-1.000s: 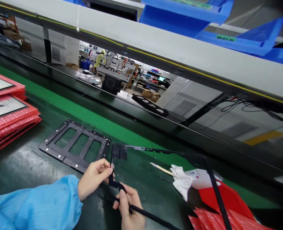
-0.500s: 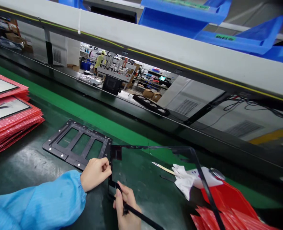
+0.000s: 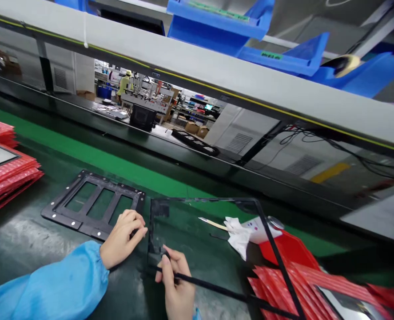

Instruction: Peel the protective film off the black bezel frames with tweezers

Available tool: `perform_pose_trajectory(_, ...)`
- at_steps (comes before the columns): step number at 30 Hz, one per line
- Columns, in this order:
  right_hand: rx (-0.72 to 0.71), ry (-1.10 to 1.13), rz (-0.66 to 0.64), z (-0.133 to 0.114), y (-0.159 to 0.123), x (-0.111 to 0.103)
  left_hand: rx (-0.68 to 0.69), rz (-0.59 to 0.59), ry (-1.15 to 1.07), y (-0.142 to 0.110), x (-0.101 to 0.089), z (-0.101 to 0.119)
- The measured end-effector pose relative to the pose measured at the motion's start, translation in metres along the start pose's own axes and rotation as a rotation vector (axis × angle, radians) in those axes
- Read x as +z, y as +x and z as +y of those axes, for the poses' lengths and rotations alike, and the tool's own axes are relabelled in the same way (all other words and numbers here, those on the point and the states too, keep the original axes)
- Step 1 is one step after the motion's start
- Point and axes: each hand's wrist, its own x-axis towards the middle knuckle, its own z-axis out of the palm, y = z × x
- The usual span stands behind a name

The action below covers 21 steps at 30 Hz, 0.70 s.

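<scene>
A thin black rectangular frame (image 3: 270,249) hangs a little above the green table (image 3: 33,240) in front of me. My left hand (image 3: 121,238), in a light blue sleeve, has its fingers closed near the frame's left edge; whether it touches the frame I cannot tell. My right hand (image 3: 175,284) pinches the frame's near bottom edge by the lower left corner. A black jig plate with three windows (image 3: 93,204) lies flat just left of my left hand.
Stacks of red bubble-wrap bags with panels (image 3: 3,173) sit at the left; more red bags (image 3: 303,284) lie at the right under the frame. A white cloth (image 3: 238,233) and a thin stick (image 3: 212,223) lie behind the frame. Blue bins (image 3: 223,22) stand overhead.
The frame has swung from tilted to nearly level in front of me. My left hand slid slightly left along its edge. The view shifted right and showed more red bags.
</scene>
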Motion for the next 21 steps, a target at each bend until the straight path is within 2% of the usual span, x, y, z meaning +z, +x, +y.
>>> perform_pose_trajectory(3,0.001,0.007,0.04,-0.002,0.0,0.001,0.002,0.028,-0.089,-0.003,0.003,0.002)
perform_pose_trajectory(7,0.007,0.023,0.095,-0.005,-0.003,0.006,-0.134,0.033,-0.265,-0.005,0.007,0.004)
perform_pose_trajectory(13,0.064,0.057,0.058,-0.004,-0.008,0.01,-0.197,0.092,-0.413,-0.004,0.008,0.008)
perform_pose_trajectory(21,0.081,0.055,-0.008,-0.004,-0.009,0.009,-0.242,0.063,-0.46,-0.004,0.008,0.004)
